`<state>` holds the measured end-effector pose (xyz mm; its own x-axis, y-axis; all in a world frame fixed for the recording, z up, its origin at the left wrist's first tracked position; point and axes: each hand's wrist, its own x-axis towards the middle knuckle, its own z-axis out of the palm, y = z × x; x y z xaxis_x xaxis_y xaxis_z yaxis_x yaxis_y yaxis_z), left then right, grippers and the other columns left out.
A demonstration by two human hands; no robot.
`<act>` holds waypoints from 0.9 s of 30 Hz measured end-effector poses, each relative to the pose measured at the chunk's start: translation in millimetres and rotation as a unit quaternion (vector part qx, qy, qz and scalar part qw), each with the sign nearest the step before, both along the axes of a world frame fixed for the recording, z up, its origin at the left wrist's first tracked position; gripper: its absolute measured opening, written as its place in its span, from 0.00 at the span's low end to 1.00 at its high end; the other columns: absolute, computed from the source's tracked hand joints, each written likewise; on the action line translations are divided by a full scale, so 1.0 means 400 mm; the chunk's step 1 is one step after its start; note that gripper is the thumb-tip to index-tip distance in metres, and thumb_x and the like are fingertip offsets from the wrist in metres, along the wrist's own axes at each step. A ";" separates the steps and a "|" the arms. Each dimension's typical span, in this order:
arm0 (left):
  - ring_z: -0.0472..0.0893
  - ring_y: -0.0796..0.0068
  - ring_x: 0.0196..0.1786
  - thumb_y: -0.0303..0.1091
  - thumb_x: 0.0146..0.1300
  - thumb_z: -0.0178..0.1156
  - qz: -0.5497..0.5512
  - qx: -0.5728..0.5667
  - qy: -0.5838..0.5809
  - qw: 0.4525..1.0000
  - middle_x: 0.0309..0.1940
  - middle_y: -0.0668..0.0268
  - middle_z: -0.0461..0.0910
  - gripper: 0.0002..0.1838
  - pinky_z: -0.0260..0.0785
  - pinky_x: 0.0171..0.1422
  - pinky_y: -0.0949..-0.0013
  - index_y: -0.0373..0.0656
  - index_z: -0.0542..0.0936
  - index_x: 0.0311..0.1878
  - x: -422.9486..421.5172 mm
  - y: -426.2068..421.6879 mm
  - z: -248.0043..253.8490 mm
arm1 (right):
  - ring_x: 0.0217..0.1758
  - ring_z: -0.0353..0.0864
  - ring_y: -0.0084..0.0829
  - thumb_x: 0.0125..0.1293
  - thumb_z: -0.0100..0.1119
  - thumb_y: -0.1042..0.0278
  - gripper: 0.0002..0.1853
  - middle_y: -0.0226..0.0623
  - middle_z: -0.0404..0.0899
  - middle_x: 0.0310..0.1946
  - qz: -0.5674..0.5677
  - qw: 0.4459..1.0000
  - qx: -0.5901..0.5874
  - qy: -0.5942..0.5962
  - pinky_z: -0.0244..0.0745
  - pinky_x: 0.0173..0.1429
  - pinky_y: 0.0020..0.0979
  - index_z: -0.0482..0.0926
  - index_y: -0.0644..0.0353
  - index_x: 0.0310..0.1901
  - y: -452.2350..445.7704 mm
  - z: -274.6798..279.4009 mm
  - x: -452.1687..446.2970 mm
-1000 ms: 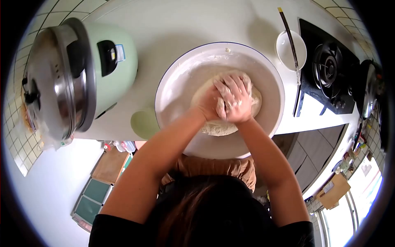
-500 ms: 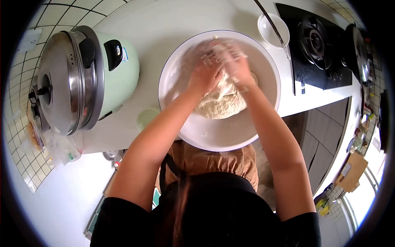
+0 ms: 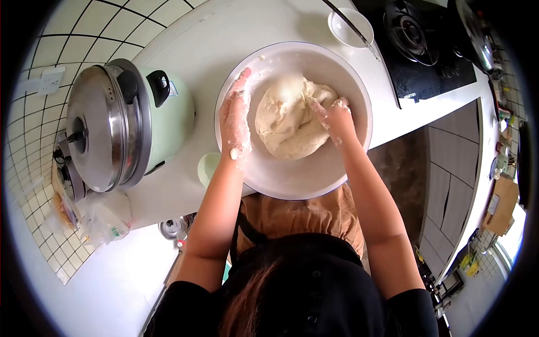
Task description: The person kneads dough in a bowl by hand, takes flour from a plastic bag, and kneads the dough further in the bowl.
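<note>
A large white bowl (image 3: 292,182) with a thin blue rim holds a lump of pale dough (image 3: 289,135). The dough is folded and uneven, with a smooth bulge on top. My left hand (image 3: 236,115) stands at the bowl's left inner wall, apart from the dough. Its fingers are stretched out and coated with sticky bits and flour. At the dough's right edge, my right hand (image 3: 338,119) grips it with bent fingers, also with dough stuck on them. Part of those fingers is hidden.
A pale green rice cooker (image 3: 174,121) with a steel lid stands left. Near the bowl's left side is a small green cup (image 3: 208,168). A white bowl (image 3: 351,31) with chopsticks (image 3: 351,25) across it sits beside the black gas stove (image 3: 432,73). A plastic bag (image 3: 106,216) lies lower left.
Both hands were together on top of the dough. The left has moved away to the bowl's left wall and the right to the dough's right edge. The view has shifted slightly.
</note>
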<state>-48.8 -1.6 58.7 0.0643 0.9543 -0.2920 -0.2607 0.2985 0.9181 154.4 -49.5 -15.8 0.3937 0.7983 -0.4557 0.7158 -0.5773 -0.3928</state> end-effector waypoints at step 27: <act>0.77 0.55 0.51 0.46 0.69 0.42 -0.243 0.406 0.454 0.755 0.44 0.54 0.81 0.23 0.63 0.60 0.56 0.38 0.80 0.43 0.040 0.109 -0.097 | 0.49 0.71 0.36 0.51 0.56 0.69 0.17 0.36 0.72 0.45 0.379 0.872 0.292 -0.104 0.71 0.52 0.36 0.78 0.59 0.45 -0.186 0.074 -0.259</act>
<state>-32.6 41.9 19.8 0.5893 0.7707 0.2423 0.5457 -0.6009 0.5841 50.7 -124.0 13.8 -0.3217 0.9374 0.1332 0.8959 0.3469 -0.2775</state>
